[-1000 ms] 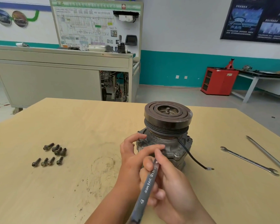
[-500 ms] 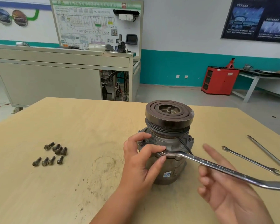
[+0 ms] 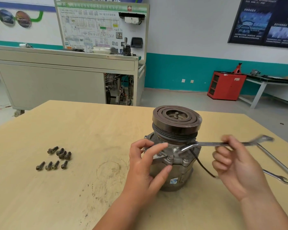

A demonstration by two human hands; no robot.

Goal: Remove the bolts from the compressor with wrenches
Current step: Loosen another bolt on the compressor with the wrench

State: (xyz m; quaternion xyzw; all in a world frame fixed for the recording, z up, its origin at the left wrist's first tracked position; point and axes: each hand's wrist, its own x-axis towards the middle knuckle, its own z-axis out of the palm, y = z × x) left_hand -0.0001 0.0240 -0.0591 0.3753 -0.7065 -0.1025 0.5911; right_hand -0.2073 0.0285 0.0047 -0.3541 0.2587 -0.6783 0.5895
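8 loose bolts (image 3: pixel 54 158), 3 wrenches (image 3: pixel 206 144), 1 compressor (image 3: pixel 175 146)

Compressor (image 3: pixel 173 156) stands upright on the table (image 3: pixel 90 130), right of centre, pulley end up; left hand (image 3: pixel 146 165) against its left flank, fingers on the housing; right hand (image 3: pixel 234 165) just right of it, pinching the shank of a wrench (image 3: pixel 206 144) that runs level from the housing's upper right side out to the right; a cable (image 3: pixel 201 165) hangs from the compressor's right side down to the tabletop; loose bolts (image 3: pixel 56 157) lie in two short rows well to the left; two more wrenches (image 3: pixel 276 165) lie on the table at far right, behind the right hand; a cabinet (image 3: pixel 56 77) stands behind the table, a wall board (image 3: pixel 100 27) on top of it.
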